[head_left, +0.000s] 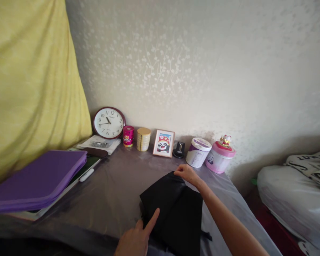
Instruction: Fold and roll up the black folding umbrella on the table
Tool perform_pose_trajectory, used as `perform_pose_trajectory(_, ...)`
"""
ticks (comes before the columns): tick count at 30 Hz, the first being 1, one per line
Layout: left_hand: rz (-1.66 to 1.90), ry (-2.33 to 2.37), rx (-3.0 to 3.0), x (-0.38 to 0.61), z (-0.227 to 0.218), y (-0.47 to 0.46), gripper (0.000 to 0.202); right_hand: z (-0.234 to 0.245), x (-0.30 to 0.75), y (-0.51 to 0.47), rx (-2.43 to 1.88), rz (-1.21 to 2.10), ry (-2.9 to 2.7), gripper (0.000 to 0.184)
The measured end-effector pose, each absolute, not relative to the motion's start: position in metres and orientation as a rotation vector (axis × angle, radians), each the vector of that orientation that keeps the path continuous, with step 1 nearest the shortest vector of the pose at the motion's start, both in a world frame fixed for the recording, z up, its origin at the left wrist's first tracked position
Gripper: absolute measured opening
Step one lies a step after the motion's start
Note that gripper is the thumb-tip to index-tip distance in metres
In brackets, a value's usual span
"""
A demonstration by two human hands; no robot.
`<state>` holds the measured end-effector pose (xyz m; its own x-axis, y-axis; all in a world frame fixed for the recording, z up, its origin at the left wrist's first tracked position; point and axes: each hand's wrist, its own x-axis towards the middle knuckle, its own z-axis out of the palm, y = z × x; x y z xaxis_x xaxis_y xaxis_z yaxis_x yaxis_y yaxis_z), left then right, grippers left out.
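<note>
A black folded cloth [173, 209] lies on the grey-covered table [114, 192] in front of me. My right hand [185, 173] pinches the cloth's far edge, fingers closed on the fabric. My left hand [136, 238] rests at the cloth's near left side, its index finger stretched out and pressing on the cloth, the other fingers curled.
Along the wall stand a round clock [108, 122], a pink tin [128, 136], a yellow tin [143, 139], a panda picture frame [164, 143], a small black device [179, 149], a white tub [198, 152] and a pink container [220, 156]. A purple folder [34, 181] lies left. White bedding [290, 199] sits right.
</note>
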<state>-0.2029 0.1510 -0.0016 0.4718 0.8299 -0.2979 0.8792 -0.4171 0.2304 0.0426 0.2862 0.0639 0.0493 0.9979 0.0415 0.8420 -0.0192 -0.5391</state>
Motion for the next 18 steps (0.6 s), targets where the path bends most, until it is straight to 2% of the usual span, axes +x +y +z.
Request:
perform_pose_trajectory(11, -0.219, 1.436, 2.353, -0.2022, 0.0055, 0.1512, 0.072, 0.0661, 0.0373, 0.2853, -1.879, 1.016, -1.664, 0.013)
perform_pose_trajectory(18, -0.237, 1.464, 2.345, -0.2016, 0.0061, 0.1499, 0.074, 0.0627, 0.0363, 0.2885, -1.891, 1.107, -1.549, 0.013)
